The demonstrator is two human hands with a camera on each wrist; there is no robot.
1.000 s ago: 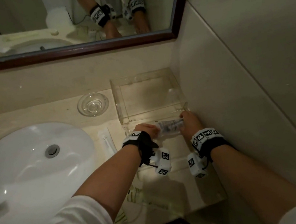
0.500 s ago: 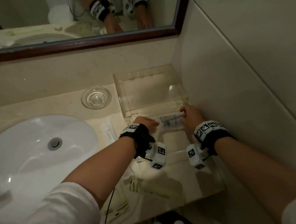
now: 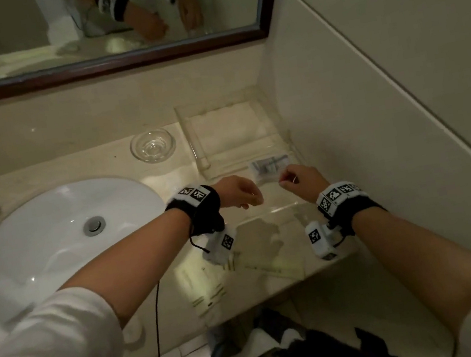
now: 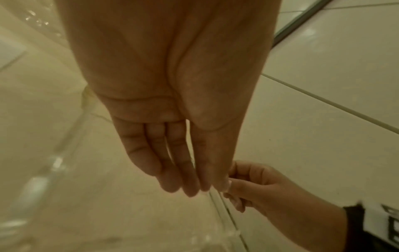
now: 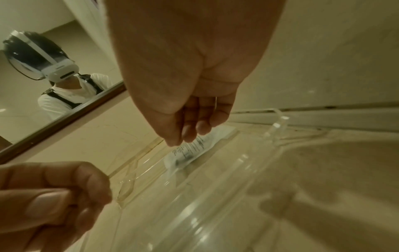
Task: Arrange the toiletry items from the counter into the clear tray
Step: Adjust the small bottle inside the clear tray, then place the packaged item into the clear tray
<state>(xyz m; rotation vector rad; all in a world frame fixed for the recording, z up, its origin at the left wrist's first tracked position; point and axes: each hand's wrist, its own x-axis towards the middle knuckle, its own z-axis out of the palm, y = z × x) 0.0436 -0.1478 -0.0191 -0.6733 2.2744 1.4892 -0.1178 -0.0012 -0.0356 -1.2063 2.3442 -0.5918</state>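
The clear tray point(image 3: 187, 130) stands in the back right corner of the counter against the wall. A small clear packet point(image 3: 271, 166) with printed text lies flat inside it, near its front right. In the right wrist view the packet point(image 5: 194, 148) shows just beyond my fingertips. My left hand point(image 3: 252, 202) hovers in front of the tray with loosely curled fingers and holds nothing. A little to its right, my right hand point(image 3: 285, 181) hangs just short of the packet, also loosely curled and empty. The two hands are close together but apart.
A small glass dish point(image 3: 152, 146) sits left of the tray. The white sink point(image 3: 61, 236) fills the left of the counter. Flat sachets point(image 3: 209, 293) lie near the counter's front edge. The tiled wall point(image 3: 369, 95) bounds the right side and the mirror point(image 3: 110, 19) hangs behind.
Both hands gripped the packet at the tray's front edge. They have let it go, it now lies in the tray, and both hands have drawn back towards me.
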